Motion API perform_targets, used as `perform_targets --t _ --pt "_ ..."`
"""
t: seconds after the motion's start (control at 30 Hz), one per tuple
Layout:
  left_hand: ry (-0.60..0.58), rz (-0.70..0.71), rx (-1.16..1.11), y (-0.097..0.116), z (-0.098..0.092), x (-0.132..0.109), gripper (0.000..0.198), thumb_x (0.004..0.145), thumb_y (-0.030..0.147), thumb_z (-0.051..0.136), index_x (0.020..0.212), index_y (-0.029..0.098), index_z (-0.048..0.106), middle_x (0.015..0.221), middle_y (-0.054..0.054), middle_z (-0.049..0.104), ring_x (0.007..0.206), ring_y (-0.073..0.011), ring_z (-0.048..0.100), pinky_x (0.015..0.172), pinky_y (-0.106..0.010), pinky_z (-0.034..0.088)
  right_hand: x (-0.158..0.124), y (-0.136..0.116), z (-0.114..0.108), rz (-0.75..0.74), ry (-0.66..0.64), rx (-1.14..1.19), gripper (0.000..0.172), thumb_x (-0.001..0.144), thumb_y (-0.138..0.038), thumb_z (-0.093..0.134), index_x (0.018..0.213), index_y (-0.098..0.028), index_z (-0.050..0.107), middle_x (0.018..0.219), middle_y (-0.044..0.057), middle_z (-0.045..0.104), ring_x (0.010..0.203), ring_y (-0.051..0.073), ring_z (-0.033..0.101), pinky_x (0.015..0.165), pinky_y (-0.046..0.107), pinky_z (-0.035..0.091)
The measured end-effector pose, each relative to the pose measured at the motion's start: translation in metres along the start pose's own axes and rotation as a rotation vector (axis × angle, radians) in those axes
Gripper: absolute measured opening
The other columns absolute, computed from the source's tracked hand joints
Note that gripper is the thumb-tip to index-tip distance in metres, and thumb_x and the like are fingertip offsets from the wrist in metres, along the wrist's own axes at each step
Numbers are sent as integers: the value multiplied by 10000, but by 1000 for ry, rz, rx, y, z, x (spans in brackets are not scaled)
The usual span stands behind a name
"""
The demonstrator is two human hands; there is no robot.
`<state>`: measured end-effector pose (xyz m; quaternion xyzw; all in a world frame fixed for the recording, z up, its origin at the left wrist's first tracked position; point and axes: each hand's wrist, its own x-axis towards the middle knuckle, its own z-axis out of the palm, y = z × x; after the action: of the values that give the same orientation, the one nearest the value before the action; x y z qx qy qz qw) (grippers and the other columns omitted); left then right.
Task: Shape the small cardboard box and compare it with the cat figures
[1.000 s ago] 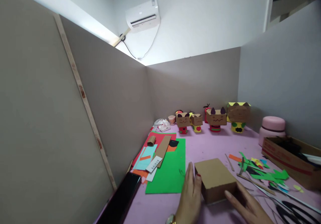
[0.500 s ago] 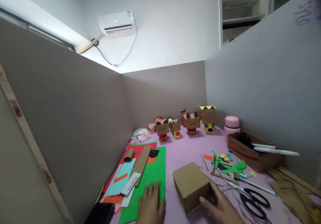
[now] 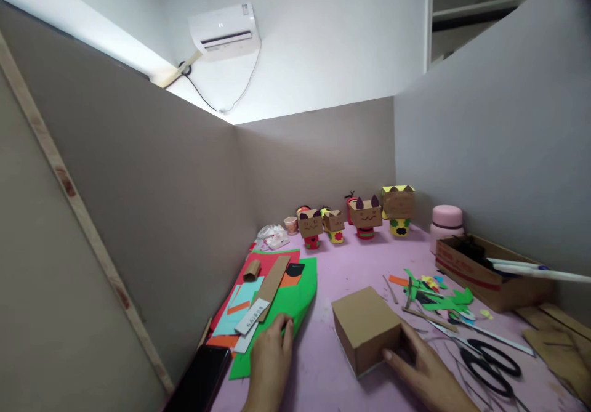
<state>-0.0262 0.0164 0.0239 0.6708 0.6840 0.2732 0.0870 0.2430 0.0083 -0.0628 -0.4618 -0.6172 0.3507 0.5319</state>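
Note:
My left hand (image 3: pixel 273 353) is over the near part of the green sheet (image 3: pixel 295 295), fingers curled together, and the sheet's right edge is lifted beside it. What the fingertips pinch is too small to make out. A closed brown cardboard box (image 3: pixel 367 326) stands on the purple table (image 3: pixel 337 270). The fingers and thumb of my right hand (image 3: pixel 420 363) grip its right side. Left of the green sheet lie a brown cardboard strip (image 3: pixel 274 286), light blue paper (image 3: pixel 231 313) and a white printed strip (image 3: pixel 252 316).
Black-handled scissors (image 3: pixel 487 372) and green scraps (image 3: pixel 455 300) lie at the right. Behind them are an open cardboard box (image 3: pixel 475 282) and a pink bottle (image 3: pixel 447 218). Cardboard cat figures (image 3: pixel 365 215) stand at the back. A phone (image 3: pixel 201 375) lies front left. Grey partitions (image 3: pixel 314 153) surround the table.
My left hand has gone from spread flat on the green sheet to curled fingers, and the sheet's right edge has risen. The view has shifted; my right hand stays at the box.

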Motion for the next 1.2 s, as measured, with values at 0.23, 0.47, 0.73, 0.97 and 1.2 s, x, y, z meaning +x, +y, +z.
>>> perform_targets --t 0.23,0.47,0.73,0.97,1.2 --pt "263 -31 -338 -3 0 -1 329 877 443 303 910 207 530 809 -74 649 747 -255 611 714 -360 414 0 -2 -1 -2 10 -8 650 821 -394 603 1394 -150 416 1398 169 502 1301 285 439 1081 436 329" --pt "551 -132 -656 -11 -2 3 323 800 524 496 772 210 568 730 0 632 681 -189 570 629 -296 423 0 -3 0 6 -10 -17 683 822 -420 585 1392 -100 386 1424 203 458 1318 272 418 1089 418 320" --pt "970 -350 -958 -49 -3 25 208 866 383 518 825 181 540 702 42 518 608 -115 497 609 -289 425 0 2 0 26 0 -23 692 809 -450 598 1376 -103 409 1401 210 483 1308 305 426 1087 449 320" --pt "1058 -358 -931 -53 -1 25 152 866 334 526 899 185 520 806 22 517 728 -140 515 703 -329 426 0 5 1 30 15 -12 690 797 -449 605 1390 -154 415 1399 174 498 1316 307 413 1097 464 295" --pt "805 -151 -841 -32 4 13 247 804 485 489 839 241 467 877 -25 599 869 -217 593 817 -392 456 6 7 3 -8 0 -10 716 792 -457 590 1391 -111 407 1422 205 459 1322 302 408 1086 436 320"
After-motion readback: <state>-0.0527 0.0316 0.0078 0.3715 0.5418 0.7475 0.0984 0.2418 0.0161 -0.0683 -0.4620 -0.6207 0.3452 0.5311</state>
